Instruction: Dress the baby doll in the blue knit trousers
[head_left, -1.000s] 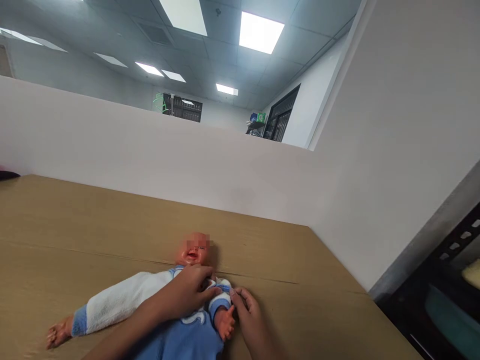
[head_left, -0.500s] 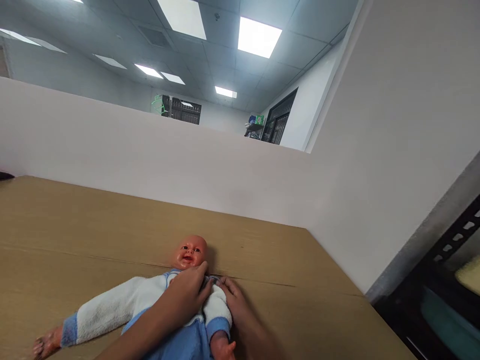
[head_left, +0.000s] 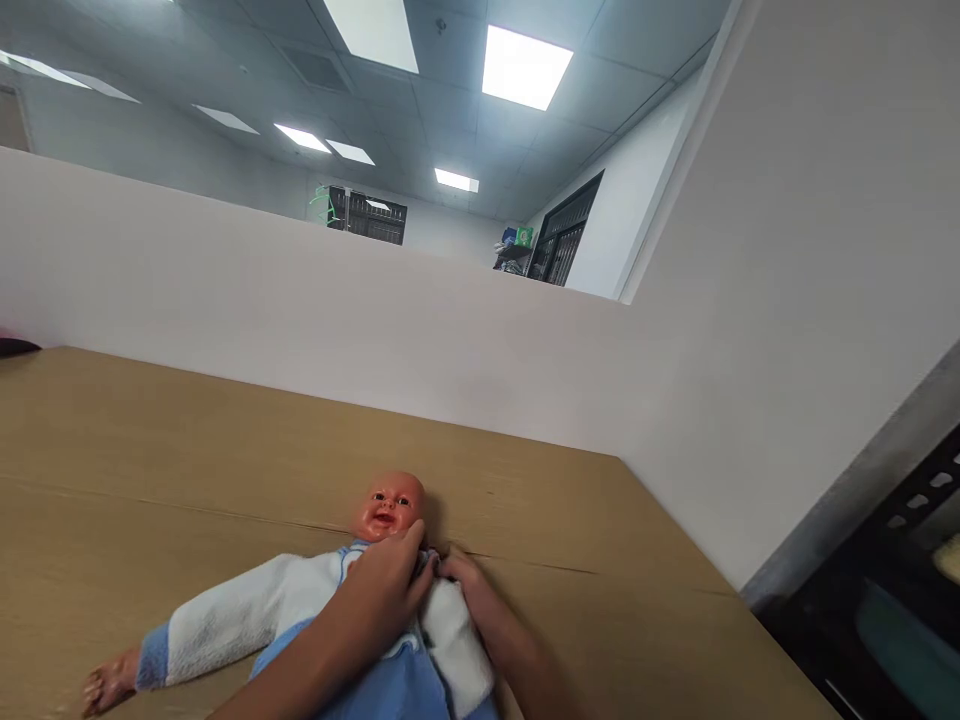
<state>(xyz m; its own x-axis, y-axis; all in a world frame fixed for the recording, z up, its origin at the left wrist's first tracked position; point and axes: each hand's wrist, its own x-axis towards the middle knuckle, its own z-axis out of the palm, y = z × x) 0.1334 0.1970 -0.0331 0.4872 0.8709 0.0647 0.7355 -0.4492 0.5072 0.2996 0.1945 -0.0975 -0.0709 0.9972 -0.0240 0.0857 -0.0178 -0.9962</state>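
A baby doll (head_left: 390, 505) lies face up on a brown board surface, dressed in a white fleece top (head_left: 225, 610) with blue cuffs and a blue lower part (head_left: 390, 680). My left hand (head_left: 390, 575) reaches across the doll's chest, its fingers closed on the top's collar just under the chin. Beside it, my right hand (head_left: 466, 580) pinches the same garment at the shoulder. The fingertips of both hands nearly meet there, and the exact spot they grip is partly hidden. One doll arm stretches out to the left with its bare hand (head_left: 112, 683) showing.
The brown board (head_left: 225, 430) ends at a low white partition wall (head_left: 337, 320) behind the doll. To the right rises a white wall (head_left: 787, 300), with a dark rack (head_left: 885, 600) at the lower right. A dark object (head_left: 16, 347) sits at the far left edge.
My right hand has moved up and inward to the collar. The doll's sleeve on that side now extends lower, and its hand has left the view. The view has shifted slightly.
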